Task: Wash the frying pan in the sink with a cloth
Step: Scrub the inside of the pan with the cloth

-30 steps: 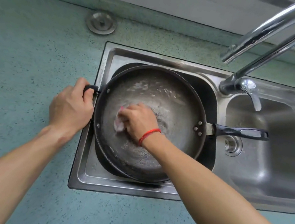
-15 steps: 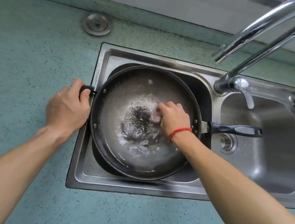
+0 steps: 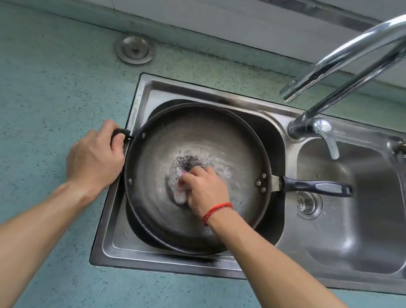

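The cloth (image 3: pixel 179 197) has slid from the right side of the frying pan (image 3: pixel 199 133) to its middle. The left hand (image 3: pixel 95 158) grips the side handle (image 3: pixel 119 132), and the pan sits in the left basin of the sink (image 3: pixel 204 92). The right hand (image 3: pixel 205 192) clutches the cloth beside dark specks (image 3: pixel 186 161): scrubbing looks unfinished, with rinsing to come.

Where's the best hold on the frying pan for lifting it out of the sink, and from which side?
The long black handle, taken from the right. It juts level from the frying pan over the right basin, nothing touching it. The left hand holds the small handle opposite; the right hand grips the cloth.
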